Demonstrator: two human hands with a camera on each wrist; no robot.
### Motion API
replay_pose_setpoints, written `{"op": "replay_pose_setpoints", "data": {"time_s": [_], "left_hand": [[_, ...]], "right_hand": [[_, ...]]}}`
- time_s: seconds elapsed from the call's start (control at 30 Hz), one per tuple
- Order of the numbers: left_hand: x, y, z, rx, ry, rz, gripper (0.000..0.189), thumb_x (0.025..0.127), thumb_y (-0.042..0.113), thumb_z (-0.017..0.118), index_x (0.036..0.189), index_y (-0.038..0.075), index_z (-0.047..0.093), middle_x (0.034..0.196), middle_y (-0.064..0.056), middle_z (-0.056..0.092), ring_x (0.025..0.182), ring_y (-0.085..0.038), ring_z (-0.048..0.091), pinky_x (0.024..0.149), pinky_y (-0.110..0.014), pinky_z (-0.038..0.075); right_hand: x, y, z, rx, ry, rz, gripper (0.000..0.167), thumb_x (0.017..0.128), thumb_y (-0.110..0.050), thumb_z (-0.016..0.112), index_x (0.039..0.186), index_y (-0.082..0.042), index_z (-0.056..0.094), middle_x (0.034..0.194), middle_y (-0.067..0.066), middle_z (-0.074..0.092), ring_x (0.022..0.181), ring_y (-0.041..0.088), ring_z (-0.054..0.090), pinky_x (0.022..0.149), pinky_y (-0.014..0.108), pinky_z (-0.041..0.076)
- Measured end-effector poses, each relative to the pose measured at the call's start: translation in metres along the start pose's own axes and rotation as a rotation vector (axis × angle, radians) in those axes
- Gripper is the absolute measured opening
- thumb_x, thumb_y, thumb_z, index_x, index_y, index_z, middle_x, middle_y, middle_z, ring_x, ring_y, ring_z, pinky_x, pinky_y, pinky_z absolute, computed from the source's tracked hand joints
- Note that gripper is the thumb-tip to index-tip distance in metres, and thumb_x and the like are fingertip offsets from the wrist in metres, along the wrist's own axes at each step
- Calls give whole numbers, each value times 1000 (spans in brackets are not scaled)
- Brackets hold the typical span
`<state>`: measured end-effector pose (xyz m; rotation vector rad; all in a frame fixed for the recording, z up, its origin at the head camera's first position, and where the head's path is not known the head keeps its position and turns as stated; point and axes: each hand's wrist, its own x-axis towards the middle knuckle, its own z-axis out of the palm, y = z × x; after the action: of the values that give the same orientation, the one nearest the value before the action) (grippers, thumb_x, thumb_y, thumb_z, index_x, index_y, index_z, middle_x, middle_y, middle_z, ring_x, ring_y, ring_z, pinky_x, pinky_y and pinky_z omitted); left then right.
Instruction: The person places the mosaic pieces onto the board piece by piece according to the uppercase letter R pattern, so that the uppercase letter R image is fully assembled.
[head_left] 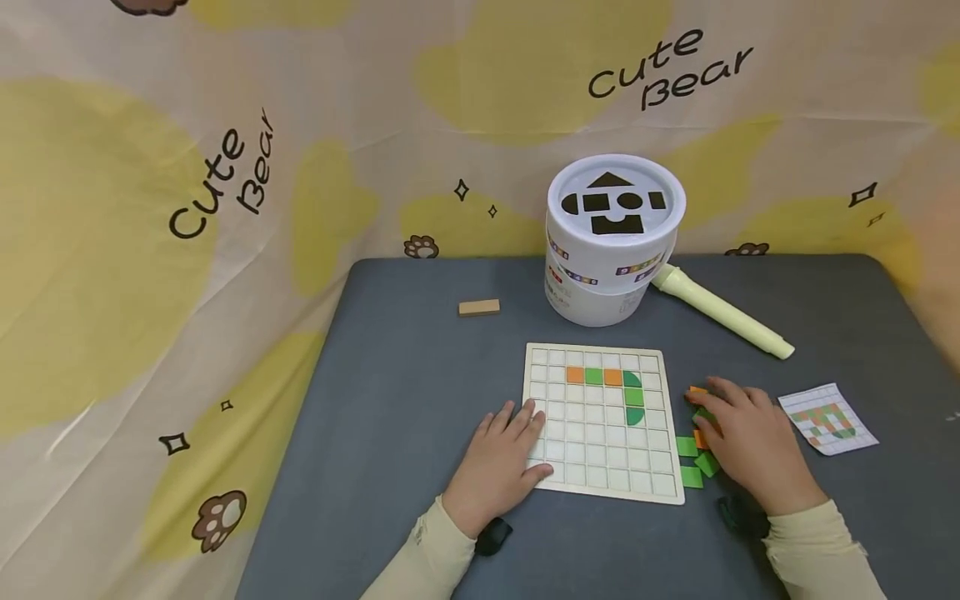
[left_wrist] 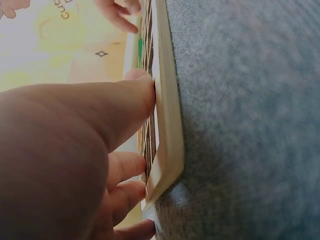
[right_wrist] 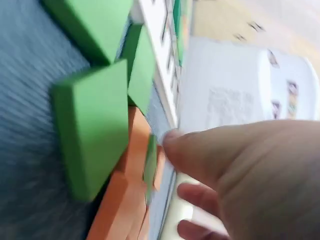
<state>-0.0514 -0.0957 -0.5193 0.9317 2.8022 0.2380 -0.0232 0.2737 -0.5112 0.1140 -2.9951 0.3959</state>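
A pale grid board (head_left: 577, 454) lies flat on the table, with a row of orange and green pieces that turns down at its right end. My left hand (head_left: 498, 467) rests on the board's lower left edge, its thumb and fingertips touching the rim. Beside the board's right edge, my right hand (head_left: 757, 442) hovers over a loose group of green blocks (right_wrist: 92, 132) and orange blocks (right_wrist: 120, 205). Its thumb is close to a thin green piece (right_wrist: 150, 162), and nothing shows pinched between the fingers. Part of the group is hidden under that hand in the head view.
Behind the board stands a white bucket (head_left: 592, 300) with shaped holes in its lid, its pale yellow handle (head_left: 723, 312) lying to the right. A wooden stick (head_left: 478, 308) lies left of it. A pattern card (head_left: 828, 419) lies right of my right hand.
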Motion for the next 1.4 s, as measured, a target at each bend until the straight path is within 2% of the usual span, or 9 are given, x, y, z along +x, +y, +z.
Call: {"op": "replay_pose_setpoints", "data": {"time_s": [0.17, 0.3, 0.4, 0.47, 0.67, 0.8, 1.23, 1.3, 1.4], "left_hand": [[7, 4, 3, 36, 3, 46, 77, 102, 59, 66, 163, 15, 48, 170, -5, 37, 155, -34, 37, 120, -55, 37], [12, 10, 1, 44, -9, 75, 77, 102, 60, 64, 163, 16, 48, 170, -5, 38, 155, -33, 37, 120, -54, 37], [13, 13, 0, 40, -22, 81, 77, 103, 60, 64, 163, 16, 47, 170, -6, 38, 155, -33, 36, 120, -54, 36], [14, 14, 0, 42, -31, 79, 77, 103, 60, 64, 164, 16, 47, 170, -6, 38, 155, -33, 35, 120, -54, 36], [12, 13, -2, 74, -15, 73, 75, 103, 59, 64, 163, 16, 48, 170, -5, 39, 154, -32, 38, 119, -52, 38], [11, 13, -5, 81, -8, 72, 75, 103, 59, 64, 163, 17, 49, 169, -4, 40, 154, -31, 39, 119, -52, 39], [3, 4, -3, 71, -9, 23, 77, 103, 61, 63, 163, 16, 48, 171, -4, 37, 155, -32, 37, 120, -53, 37], [2, 2, -1, 70, -8, 13, 77, 103, 61, 63, 163, 16, 47, 171, -4, 37, 155, -32, 37, 120, -53, 36], [-1, -1, -2, 60, -6, 0, 77, 103, 60, 64, 164, 15, 47, 171, -4, 36, 155, -32, 36, 120, -54, 36]], "right_hand": [[13, 5, -2, -3, -56, 15, 34, 86, -10, 87, 114, 5, 77, 108, 28, 73, 89, 47, 69, 72, 66, 55], [14, 6, -4, 5, -104, 57, 29, 82, -6, 86, 106, 6, 77, 93, 23, 72, 73, 35, 66, 62, 59, 56], [13, -3, -8, -14, -59, 37, 26, 76, -7, 88, 98, 3, 78, 83, 17, 71, 67, 31, 62, 55, 54, 50], [13, -16, -11, 2, 6, -42, 21, 74, -8, 89, 93, -2, 81, 80, 11, 73, 66, 29, 63, 51, 49, 48], [22, -64, -8, 57, -26, -242, 16, 80, -14, 91, 95, -12, 86, 90, 0, 79, 78, 23, 67, 64, 46, 51], [24, -66, 3, 59, -32, -291, 16, 80, -14, 92, 95, -13, 86, 93, -2, 80, 79, 21, 66, 68, 46, 51], [36, -76, 10, 32, -128, -305, 17, 85, -18, 90, 101, -14, 87, 104, 1, 79, 91, 26, 66, 72, 43, 48], [39, -76, 5, 86, -80, -332, 16, 85, -16, 91, 100, -14, 87, 103, 1, 79, 92, 25, 68, 74, 45, 52], [40, -70, -8, 200, 112, -337, 19, 80, -7, 93, 98, -10, 86, 100, 3, 78, 89, 25, 70, 71, 43, 55]]}}
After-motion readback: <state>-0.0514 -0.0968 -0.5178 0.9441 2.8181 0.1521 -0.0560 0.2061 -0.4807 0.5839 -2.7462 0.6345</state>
